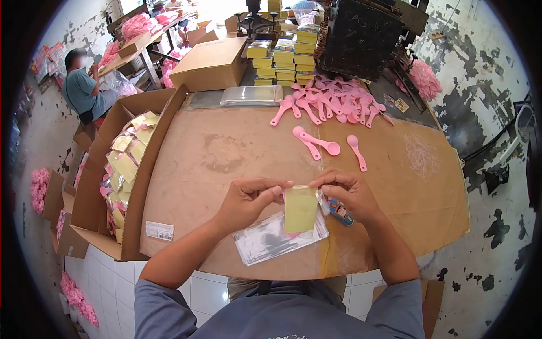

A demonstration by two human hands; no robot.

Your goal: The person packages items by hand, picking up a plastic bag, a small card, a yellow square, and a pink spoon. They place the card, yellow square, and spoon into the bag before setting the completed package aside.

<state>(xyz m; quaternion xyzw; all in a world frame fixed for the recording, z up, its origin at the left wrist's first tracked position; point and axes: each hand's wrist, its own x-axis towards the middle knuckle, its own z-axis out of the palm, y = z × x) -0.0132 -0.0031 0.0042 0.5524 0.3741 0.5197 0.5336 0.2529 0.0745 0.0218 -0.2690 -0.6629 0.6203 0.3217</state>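
Note:
Between my two hands hangs a small clear plastic bag with a yellow card (301,209) in it. My left hand (254,196) pinches the bag's top left corner between thumb and finger. At the top right corner my right hand (351,196) is closed on the same bag. A bit of pink shows below the card, too little to name. Beneath lies a stack of flat clear plastic bags (257,247). A small blue printed packet or card (340,213) rests beside my right hand, partly hidden by it.
Loose pink spoons (356,153) lie ahead, before a pile of pink spoons (339,100). Stacks of yellow cards (285,56) stand behind. At left, an open carton (152,164) holds filled bags. Rubber bands (422,155) lie at right. Another person (82,87) sits far left.

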